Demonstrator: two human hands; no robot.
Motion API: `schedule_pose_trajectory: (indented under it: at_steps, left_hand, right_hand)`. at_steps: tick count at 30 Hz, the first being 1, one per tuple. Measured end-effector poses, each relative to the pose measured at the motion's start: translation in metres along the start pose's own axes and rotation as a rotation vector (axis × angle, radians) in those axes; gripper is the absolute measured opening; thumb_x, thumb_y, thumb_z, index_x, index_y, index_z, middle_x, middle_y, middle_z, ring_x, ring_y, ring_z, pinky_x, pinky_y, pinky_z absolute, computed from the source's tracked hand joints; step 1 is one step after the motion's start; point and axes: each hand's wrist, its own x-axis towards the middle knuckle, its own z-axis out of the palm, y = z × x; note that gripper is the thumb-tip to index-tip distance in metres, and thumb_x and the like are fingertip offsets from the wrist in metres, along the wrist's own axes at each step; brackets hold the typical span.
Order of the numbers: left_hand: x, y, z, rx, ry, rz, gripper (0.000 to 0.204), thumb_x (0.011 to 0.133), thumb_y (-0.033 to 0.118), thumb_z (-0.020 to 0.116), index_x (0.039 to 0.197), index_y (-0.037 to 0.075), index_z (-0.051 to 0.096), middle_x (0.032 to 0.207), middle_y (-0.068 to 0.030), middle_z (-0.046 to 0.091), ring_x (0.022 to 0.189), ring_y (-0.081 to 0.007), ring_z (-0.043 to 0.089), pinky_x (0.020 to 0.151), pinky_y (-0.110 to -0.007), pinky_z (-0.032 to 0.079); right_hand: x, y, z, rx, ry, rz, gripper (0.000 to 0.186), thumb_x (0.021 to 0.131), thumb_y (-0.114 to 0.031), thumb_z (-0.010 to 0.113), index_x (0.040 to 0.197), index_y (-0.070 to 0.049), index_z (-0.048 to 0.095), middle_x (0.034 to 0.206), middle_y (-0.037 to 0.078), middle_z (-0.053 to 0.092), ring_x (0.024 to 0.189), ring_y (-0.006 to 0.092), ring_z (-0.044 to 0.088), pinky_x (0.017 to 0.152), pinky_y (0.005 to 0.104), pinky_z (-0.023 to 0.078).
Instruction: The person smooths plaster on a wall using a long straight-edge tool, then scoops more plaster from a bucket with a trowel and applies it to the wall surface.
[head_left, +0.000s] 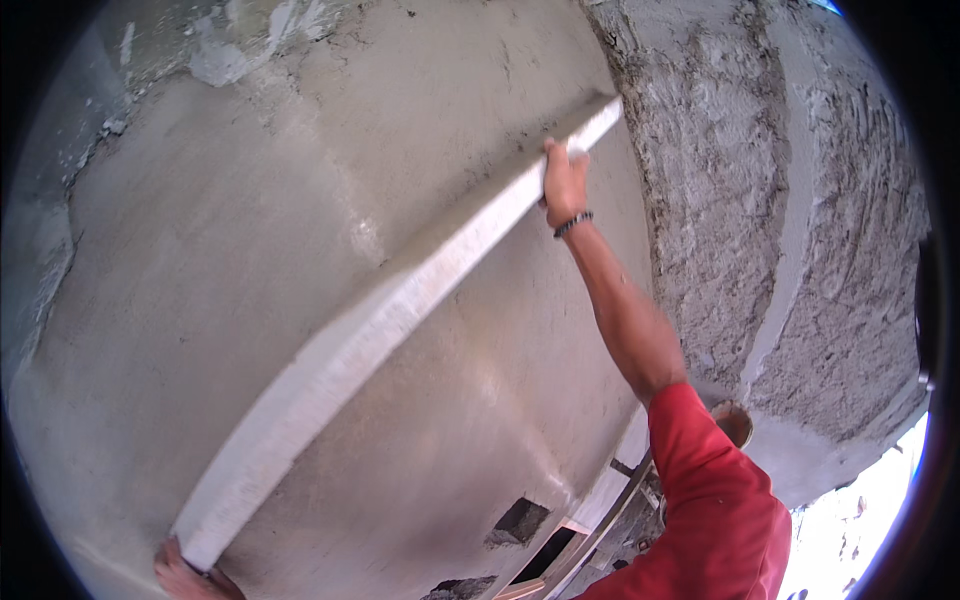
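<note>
A long pale straightedge (395, 310) lies slantwise against a smooth grey plastered wall (250, 210), from lower left to upper right. It looks curved in this wide view. My right hand (567, 185) grips it near its upper end, fingers over the far edge, with a dark beaded bracelet at the wrist. Down at the lower end, my left hand (188, 575) is closed round the straightedge, partly cut off by the picture's lower edge. Faint lighter bands show in the plaster on both sides of the straightedge.
To the right, a rough, unsmoothed wall section (710, 150) carries a smoother strip (795, 200). Below are a rectangular recess (518, 522) and another dark recess (460, 588) in the wall. Near my red sleeve is a round, brownish object (735, 425). Bright light enters at lower right.
</note>
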Motion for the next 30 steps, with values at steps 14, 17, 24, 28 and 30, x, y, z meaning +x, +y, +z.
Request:
schedule_pose_trajectory:
  at_steps: [14, 17, 24, 28, 30]
  left_hand:
    - [0.058, 0.017, 0.022, 0.054, 0.122, -0.047, 0.043, 0.084, 0.017, 0.062, 0.121, 0.0, 0.049, 0.104, -0.0189, 0.053, 0.099, -0.0365, 0.05, 0.086, -0.044, 0.038]
    - [0.03, 0.018, 0.008, 0.037, 0.135, 0.097, 0.043, 0.085, 0.018, 0.06, 0.123, 0.0, 0.048, 0.106, -0.0188, 0.053, 0.1, -0.0367, 0.05, 0.088, -0.044, 0.037]
    - [-0.08, 0.057, 0.015, -0.07, -0.1, 0.134, 0.037, 0.086, 0.022, 0.054, 0.116, 0.0, 0.056, 0.107, -0.0233, 0.058, 0.094, -0.0439, 0.052, 0.083, -0.056, 0.039]
    - [-0.073, 0.063, 0.02, -0.045, -0.015, 0.096, 0.035, 0.087, 0.021, 0.05, 0.115, 0.001, 0.056, 0.105, -0.0227, 0.058, 0.096, -0.0445, 0.052, 0.086, -0.054, 0.039]
    - [-0.03, 0.071, 0.021, -0.029, -0.011, 0.055, 0.04, 0.077, 0.013, 0.056, 0.115, 0.0, 0.055, 0.104, -0.0244, 0.057, 0.098, -0.0458, 0.052, 0.087, -0.055, 0.039]
  right_hand:
    - [0.105, -0.108, 0.063, -0.069, -0.142, -0.108, 0.044, 0.087, -0.033, 0.056, 0.094, 0.01, 0.048, 0.065, 0.014, 0.059, 0.044, 0.0189, 0.056, 0.033, 0.0314, 0.042]
    - [0.073, -0.063, 0.032, -0.063, -0.122, -0.06, 0.039, 0.087, -0.034, 0.059, 0.082, 0.004, 0.053, 0.06, 0.011, 0.059, 0.038, 0.0136, 0.052, 0.029, 0.0255, 0.039]
    - [-0.032, 0.09, -0.093, -0.098, -0.002, 0.116, 0.04, 0.088, -0.033, 0.055, 0.11, -0.003, 0.039, 0.072, 0.007, 0.053, 0.044, 0.0106, 0.049, 0.03, 0.0243, 0.036]
    - [-0.017, 0.071, -0.085, -0.096, -0.153, 0.065, 0.071, 0.089, -0.032, 0.053, 0.133, 0.01, 0.017, 0.093, 0.023, 0.057, 0.055, 0.0169, 0.058, 0.037, 0.0259, 0.045]
    - [0.025, 0.06, -0.071, -0.155, -0.103, 0.003, 0.069, 0.089, -0.034, 0.053, 0.131, 0.011, 0.02, 0.087, 0.021, 0.058, 0.051, 0.0169, 0.058, 0.036, 0.0246, 0.044]
